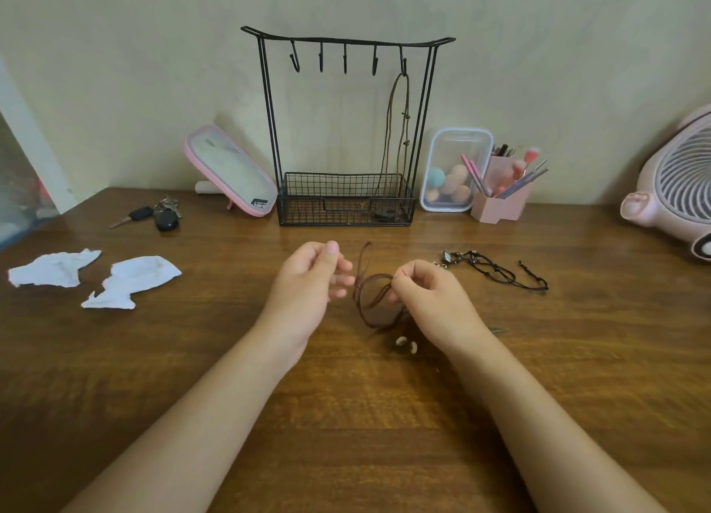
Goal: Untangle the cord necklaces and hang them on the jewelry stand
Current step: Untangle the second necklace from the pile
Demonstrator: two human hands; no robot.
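The right hand point(427, 293) pinches the brown cord necklace point(371, 304) at its fingertips. The far part of the looped cord runs under that hand and is hidden. Two pale beads point(406, 345) show just below the loops, over the tabletop point(346, 416). The left hand point(307, 281) has its fingers half curled right beside an upright loop of the cord. Whether it grips a strand I cannot tell, as the cord is thin and blurred there.

There are three necklaces:
- The brown one is between the hands.
- A black cord necklace point(496, 272) lies on the tabletop to the right.
- A hanging necklace point(406, 114) is on the rightmost of five hooks point(345, 60) of the jewelry stand point(338, 201), and its pendant rests in the wire basket.

Two crumpled white papers point(131, 277) lie on the left. A pink fan point(677, 189) is cut off by the right edge.
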